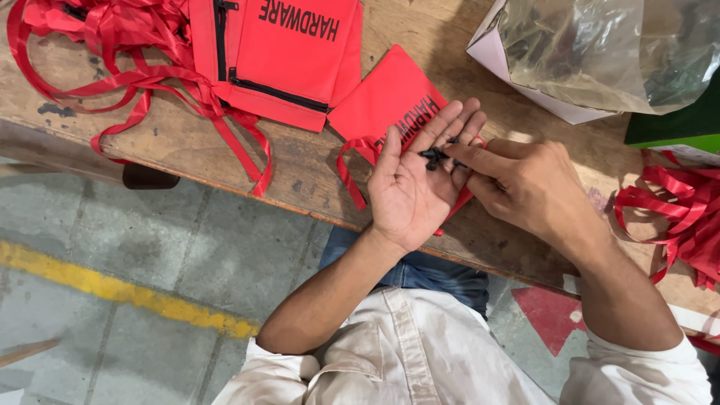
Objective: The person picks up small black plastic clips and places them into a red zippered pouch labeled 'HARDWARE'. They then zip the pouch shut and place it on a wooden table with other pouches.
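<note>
Our left hand [409,187] lies palm up, fingers spread wide, with a small cluster of black screws [435,156] resting on the fingers near the tips. Our right hand [525,184] comes in from the right, its grip narrow, thumb and forefinger pinched at the same cluster; we cannot tell how many pieces it has between them. Both hands hover over the near edge of the wooden surface [300,176], above a flat red pouch [390,101] with a ribbon loop trailing off it. A second, larger red zip pouch [281,52] lies just beyond, at the top of view, and a tangle of red ribbon [112,45] spreads to its left, some strands hanging over the edge. To the right, a white box [510,67] lined with a clear plastic bag [600,45] stands close to the right hand, with a green box [675,124] beside it and more red ribbon [675,217] piled below that. The bare wood between pouch and box is narrow. Below the edge we see grey floor [150,247] with a yellow line [112,289].
</note>
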